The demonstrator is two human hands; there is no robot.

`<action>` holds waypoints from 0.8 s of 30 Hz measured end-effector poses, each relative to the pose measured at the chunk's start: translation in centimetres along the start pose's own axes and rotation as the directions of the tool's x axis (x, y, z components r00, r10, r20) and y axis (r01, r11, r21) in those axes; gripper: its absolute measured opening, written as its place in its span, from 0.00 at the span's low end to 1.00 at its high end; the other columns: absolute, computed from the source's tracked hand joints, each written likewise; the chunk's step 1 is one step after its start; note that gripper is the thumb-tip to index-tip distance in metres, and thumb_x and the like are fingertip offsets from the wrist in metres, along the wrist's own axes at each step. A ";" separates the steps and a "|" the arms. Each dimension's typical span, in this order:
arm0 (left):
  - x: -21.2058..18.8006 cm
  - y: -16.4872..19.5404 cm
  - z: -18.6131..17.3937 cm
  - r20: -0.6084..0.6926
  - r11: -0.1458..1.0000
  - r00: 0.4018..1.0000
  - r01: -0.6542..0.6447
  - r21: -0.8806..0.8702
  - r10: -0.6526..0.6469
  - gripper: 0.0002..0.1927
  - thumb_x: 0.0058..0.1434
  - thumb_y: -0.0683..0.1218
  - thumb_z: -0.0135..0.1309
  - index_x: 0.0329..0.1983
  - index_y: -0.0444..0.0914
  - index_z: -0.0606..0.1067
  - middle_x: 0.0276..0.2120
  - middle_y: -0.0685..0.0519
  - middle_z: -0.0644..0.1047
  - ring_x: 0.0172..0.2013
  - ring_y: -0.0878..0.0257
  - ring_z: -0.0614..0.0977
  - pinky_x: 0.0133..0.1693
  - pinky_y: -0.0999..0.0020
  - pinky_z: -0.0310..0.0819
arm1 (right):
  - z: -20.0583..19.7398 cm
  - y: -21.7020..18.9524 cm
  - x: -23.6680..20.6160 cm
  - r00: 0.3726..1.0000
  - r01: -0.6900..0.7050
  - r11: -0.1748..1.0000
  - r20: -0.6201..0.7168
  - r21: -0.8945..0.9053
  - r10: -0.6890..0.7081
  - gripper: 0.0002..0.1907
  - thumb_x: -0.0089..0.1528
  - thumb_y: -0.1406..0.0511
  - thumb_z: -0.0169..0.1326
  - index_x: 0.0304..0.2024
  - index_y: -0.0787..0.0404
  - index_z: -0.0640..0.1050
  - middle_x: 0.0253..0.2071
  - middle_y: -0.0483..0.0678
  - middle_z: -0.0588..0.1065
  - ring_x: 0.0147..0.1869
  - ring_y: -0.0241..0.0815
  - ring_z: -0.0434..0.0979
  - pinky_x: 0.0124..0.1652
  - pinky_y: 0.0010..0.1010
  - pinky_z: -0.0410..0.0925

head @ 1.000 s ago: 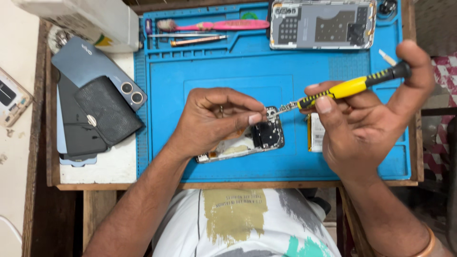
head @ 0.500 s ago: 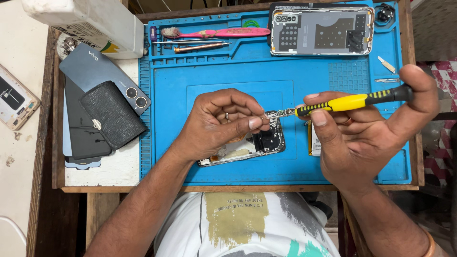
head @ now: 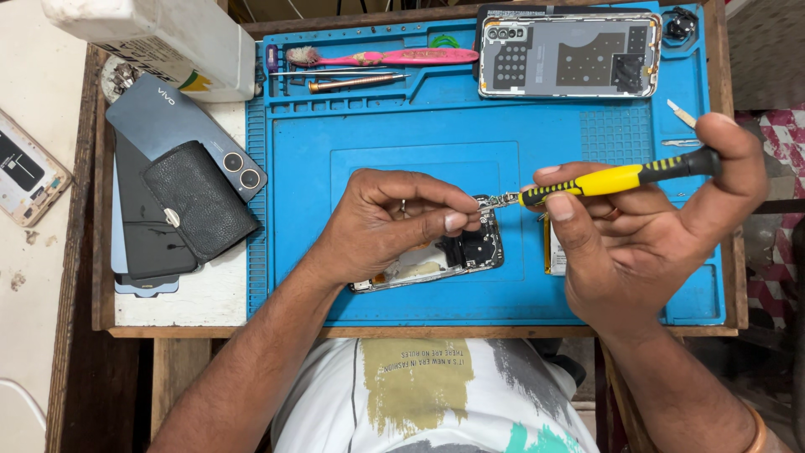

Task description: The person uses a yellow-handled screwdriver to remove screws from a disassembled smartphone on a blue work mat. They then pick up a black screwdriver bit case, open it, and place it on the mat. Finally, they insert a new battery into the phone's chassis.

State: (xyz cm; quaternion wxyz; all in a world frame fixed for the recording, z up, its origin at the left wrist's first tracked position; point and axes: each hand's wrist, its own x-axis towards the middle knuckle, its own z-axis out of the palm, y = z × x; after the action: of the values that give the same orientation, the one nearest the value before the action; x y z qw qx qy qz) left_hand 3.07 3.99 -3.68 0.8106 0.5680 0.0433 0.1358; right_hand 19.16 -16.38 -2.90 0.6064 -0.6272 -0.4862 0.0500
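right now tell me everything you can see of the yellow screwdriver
The yellow screwdriver is a slim precision driver: yellow handle, black ribbed grip and black end cap, short metal tip. It lies nearly level above the blue mat, tip pointing left. The right hand pinches it; the left hand meets its tip over the opened phone.

Both forearms are bare, with no sleeves reaching them. The left hand (head: 381, 222) wears a ring on one finger; the right hand (head: 646, 243) has a bangle (head: 757, 429) at the wrist. The T-shirt (head: 436, 394) is white with olive, grey and teal patches.
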 end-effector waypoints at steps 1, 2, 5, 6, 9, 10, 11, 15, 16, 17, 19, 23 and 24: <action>0.0 -0.1 0.0 0.001 1.000 1.000 -0.001 0.005 0.001 0.09 0.67 0.35 0.59 0.50 0.31 0.80 0.43 0.42 0.84 0.47 0.58 0.87 0.52 0.63 0.87 | 0.0 0.0 0.0 1.000 -0.014 1.000 0.006 0.023 0.014 0.40 0.75 0.77 0.55 0.74 0.52 0.42 0.66 0.47 0.61 0.51 0.45 0.83 0.45 0.24 0.80; -0.1 -0.2 0.0 -0.004 1.000 1.000 -0.001 0.004 0.001 0.10 0.67 0.35 0.59 0.51 0.31 0.80 0.43 0.42 0.84 0.47 0.59 0.87 0.52 0.64 0.86 | 0.0 0.1 -0.1 1.000 -0.022 0.999 0.005 0.034 0.022 0.40 0.76 0.77 0.55 0.74 0.51 0.43 0.65 0.49 0.64 0.51 0.44 0.83 0.45 0.24 0.81; -0.3 -1.2 -0.3 -0.033 1.000 0.999 0.013 -0.009 -0.014 0.10 0.66 0.35 0.60 0.50 0.31 0.80 0.43 0.43 0.84 0.46 0.60 0.87 0.52 0.65 0.85 | -0.1 0.3 -0.2 0.999 -0.043 0.997 -0.007 0.057 0.043 0.39 0.77 0.78 0.55 0.74 0.51 0.43 0.61 0.55 0.66 0.51 0.45 0.82 0.48 0.26 0.81; -0.4 -1.5 -0.4 -0.050 0.999 0.998 0.029 -0.020 -0.029 0.10 0.66 0.35 0.60 0.50 0.31 0.80 0.43 0.43 0.84 0.46 0.60 0.87 0.51 0.65 0.85 | 0.0 0.3 -0.2 0.998 -0.054 0.996 -0.010 0.069 0.055 0.38 0.77 0.78 0.55 0.73 0.52 0.44 0.59 0.57 0.68 0.50 0.46 0.82 0.47 0.26 0.81; -0.2 -1.7 -0.6 -0.088 0.995 0.991 0.100 0.022 -0.097 0.11 0.63 0.37 0.61 0.49 0.31 0.81 0.44 0.45 0.85 0.45 0.62 0.86 0.51 0.66 0.84 | 0.7 -0.3 0.4 0.989 -0.127 0.988 -0.058 0.093 0.132 0.39 0.71 0.77 0.54 0.72 0.56 0.45 0.58 0.63 0.73 0.49 0.47 0.84 0.45 0.27 0.79; 0.1 -1.5 -0.6 -0.105 0.985 0.984 0.155 0.079 -0.146 0.11 0.63 0.37 0.61 0.48 0.31 0.81 0.43 0.45 0.85 0.43 0.62 0.86 0.49 0.66 0.85 | 1.2 -0.8 0.5 0.979 -0.164 0.984 -0.114 0.073 0.171 0.42 0.66 0.77 0.54 0.73 0.58 0.45 0.65 0.66 0.67 0.49 0.48 0.82 0.46 0.29 0.79; 0.3 -1.1 -0.5 -0.134 0.969 0.974 0.200 0.143 -0.181 0.11 0.62 0.38 0.62 0.47 0.30 0.82 0.42 0.46 0.85 0.42 0.62 0.86 0.47 0.66 0.85 | 1.8 -1.1 1.1 0.967 -0.178 0.968 -0.151 0.177 0.206 0.42 0.64 0.77 0.55 0.72 0.58 0.46 0.56 0.65 0.72 0.51 0.48 0.82 0.50 0.31 0.79; 0.8 1.0 0.4 -0.100 0.988 0.984 0.152 0.015 -0.150 0.10 0.65 0.40 0.60 0.48 0.30 0.80 0.41 0.47 0.84 0.43 0.64 0.86 0.49 0.69 0.83 | 3.5 -2.0 2.9 0.880 -0.304 0.930 -0.313 0.206 0.357 0.41 0.60 0.78 0.55 0.70 0.57 0.51 0.41 0.66 0.79 0.46 0.52 0.84 0.47 0.37 0.78; 0.7 1.3 0.5 -0.095 0.991 0.986 0.133 -0.020 -0.134 0.10 0.66 0.40 0.60 0.48 0.30 0.80 0.41 0.47 0.84 0.43 0.65 0.85 0.48 0.70 0.83 | 3.5 -1.9 3.3 0.869 -0.328 0.928 -0.329 0.177 0.370 0.41 0.59 0.78 0.55 0.69 0.57 0.52 0.40 0.67 0.79 0.43 0.54 0.84 0.44 0.38 0.78; 0.6 1.4 0.7 -0.088 0.990 0.988 0.123 -0.063 -0.128 0.09 0.67 0.40 0.60 0.48 0.30 0.80 0.41 0.48 0.84 0.43 0.65 0.85 0.48 0.71 0.82 | 3.4 -1.6 3.6 0.853 -0.362 0.921 -0.347 0.147 0.390 0.41 0.58 0.79 0.56 0.68 0.56 0.53 0.39 0.68 0.79 0.40 0.55 0.84 0.41 0.38 0.77; 0.8 1.2 0.5 -0.082 0.991 0.992 0.092 -0.094 -0.100 0.08 0.67 0.39 0.60 0.47 0.29 0.80 0.40 0.48 0.83 0.42 0.65 0.85 0.47 0.72 0.81 | 3.3 -1.0 3.6 0.841 -0.374 0.918 -0.369 0.134 0.396 0.40 0.59 0.78 0.55 0.68 0.55 0.53 0.39 0.68 0.79 0.38 0.54 0.85 0.40 0.39 0.78; 0.8 0.1 -0.1 -0.122 0.999 0.992 0.034 -0.039 -0.038 0.08 0.65 0.37 0.61 0.45 0.28 0.80 0.38 0.48 0.83 0.39 0.66 0.84 0.44 0.73 0.81 | 3.1 0.2 2.9 0.851 -0.345 0.928 -0.369 0.142 0.373 0.40 0.59 0.77 0.55 0.68 0.55 0.53 0.39 0.67 0.79 0.38 0.52 0.85 0.39 0.37 0.79; 0.8 -0.1 -0.2 -0.139 0.999 0.990 0.027 -0.023 -0.030 0.07 0.64 0.36 0.62 0.44 0.28 0.80 0.37 0.48 0.83 0.39 0.67 0.84 0.44 0.74 0.81 | 3.1 0.4 2.8 0.849 -0.347 0.928 -0.376 0.137 0.373 0.40 0.59 0.77 0.55 0.68 0.55 0.53 0.39 0.68 0.79 0.38 0.52 0.85 0.39 0.37 0.79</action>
State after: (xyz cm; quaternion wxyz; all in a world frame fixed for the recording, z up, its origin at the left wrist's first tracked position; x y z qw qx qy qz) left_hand 3.80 4.38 -3.76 0.8133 0.5480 0.1063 0.1640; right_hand 18.78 -12.18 -2.56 0.6916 -0.6842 -0.2259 0.0507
